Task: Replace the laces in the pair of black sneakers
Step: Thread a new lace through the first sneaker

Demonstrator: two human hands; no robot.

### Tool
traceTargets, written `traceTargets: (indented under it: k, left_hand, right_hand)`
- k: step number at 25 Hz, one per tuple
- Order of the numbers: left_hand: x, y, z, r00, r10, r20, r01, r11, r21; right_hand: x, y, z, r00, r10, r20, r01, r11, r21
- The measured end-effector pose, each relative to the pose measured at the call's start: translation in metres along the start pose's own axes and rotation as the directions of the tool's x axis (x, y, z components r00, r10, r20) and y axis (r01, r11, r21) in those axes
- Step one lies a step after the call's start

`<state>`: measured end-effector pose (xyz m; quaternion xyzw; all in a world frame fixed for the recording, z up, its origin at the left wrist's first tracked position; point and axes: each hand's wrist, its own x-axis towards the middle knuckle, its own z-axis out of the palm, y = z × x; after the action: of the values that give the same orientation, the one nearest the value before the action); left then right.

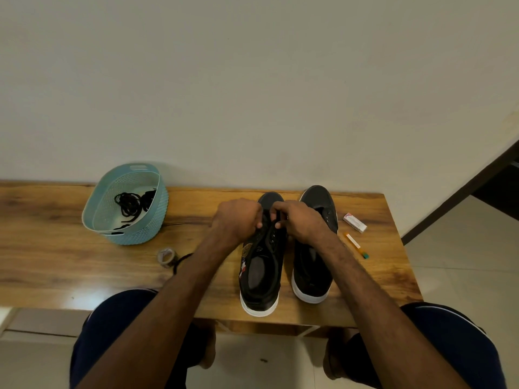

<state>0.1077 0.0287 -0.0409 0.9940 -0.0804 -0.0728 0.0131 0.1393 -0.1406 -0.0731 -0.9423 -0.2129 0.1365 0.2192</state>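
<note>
Black sneakers, pair: side by side on the table (70, 248), toes away from you, eyelets upward for threading.
Left sneaker (261, 276): your left hand (238, 219) and right hand (299, 220) meet at its front eyelets, each grip pinching the black lace (274, 216).
Right sneaker (314, 265): no lace visible.
Spare laces (130, 203): in the blue basket (126, 231).

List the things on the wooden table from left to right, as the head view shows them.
Blue basket → tape roll → sneaker being laced → second sneaker → small white box.
</note>
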Motion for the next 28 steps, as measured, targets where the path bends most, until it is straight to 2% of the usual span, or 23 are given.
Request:
traceTargets:
  k: [2,3,5,6,8,9,11,14,17,19,21,23,25,26,28]
  left_hand:
    - [-0.002,-0.022,-0.008,0.972,-0.157,-0.176,0.16,0.987,0.008]
    - [-0.004,-0.036,-0.012,0.944,-0.247,-0.219,0.25,0.968,-0.01]
    - [-0.006,-0.053,-0.014,0.937,-0.33,-0.115,0.333,0.943,0.001]
    - [-0.007,-0.05,-0.011,0.95,-0.312,-0.013,0.312,0.95,-0.013]
    - [-0.005,-0.029,-0.003,0.981,-0.157,0.118,0.173,0.975,-0.14]
    - [-0.004,-0.015,0.002,0.989,-0.057,0.139,0.081,0.982,-0.169]
    - [-0.003,0.013,0.01,0.989,0.08,0.128,-0.065,0.992,-0.112]
    - [0.0,0.018,0.005,0.999,0.038,0.031,-0.036,0.999,-0.036]
    - [0.002,-0.012,-0.003,0.976,-0.192,-0.101,0.192,0.981,-0.011]
    - [0.001,-0.034,-0.003,0.951,-0.301,-0.071,0.299,0.953,-0.04]
    - [-0.001,-0.033,0.002,0.966,-0.256,0.04,0.258,0.962,-0.087]
    - [-0.001,-0.014,0.007,0.987,-0.122,0.109,0.139,0.977,-0.163]
    - [0.0,0.008,0.014,0.997,0.004,0.081,0.003,0.996,-0.089]
    - [0.001,0.014,0.014,0.999,0.021,0.039,-0.019,0.999,-0.039]
    - [0.003,0.014,0.013,1.0,-0.01,-0.02,0.009,0.999,-0.051]
  right_hand:
    - [-0.001,0.001,-0.001,1.0,0.012,-0.003,-0.012,1.0,0.018]
    - [-0.001,0.002,-0.001,1.0,0.015,-0.005,-0.014,0.999,0.029]
    - [-0.001,0.002,0.0,1.0,0.011,-0.003,-0.011,1.0,0.029]
    - [-0.001,0.001,0.0,1.0,0.012,-0.004,-0.012,1.0,0.023]
    - [0.001,0.001,0.0,1.0,0.018,-0.002,-0.018,1.0,0.022]
    - [0.001,0.0,0.0,1.0,0.015,-0.001,-0.015,1.0,0.019]
    - [0.0,-0.001,0.0,1.0,-0.001,-0.008,0.001,1.0,-0.002]
    - [-0.003,0.003,0.0,1.0,0.001,-0.028,-0.001,1.0,0.014]
    - [-0.003,0.003,-0.001,1.0,0.025,-0.016,-0.024,0.999,0.032]
    - [-0.002,0.002,-0.002,1.0,0.024,-0.006,-0.024,0.999,0.031]
    - [-0.002,0.002,-0.002,1.0,0.017,-0.005,-0.017,0.999,0.027]
    - [-0.002,0.001,-0.001,1.0,0.01,-0.003,-0.01,1.0,0.01]
    - [-0.001,0.001,0.0,1.0,-0.002,-0.008,0.002,1.0,-0.021]
    - [-0.001,0.001,0.0,1.0,-0.008,-0.012,0.008,1.0,-0.026]
    - [-0.001,0.003,0.001,1.0,-0.018,-0.016,0.017,1.0,-0.008]
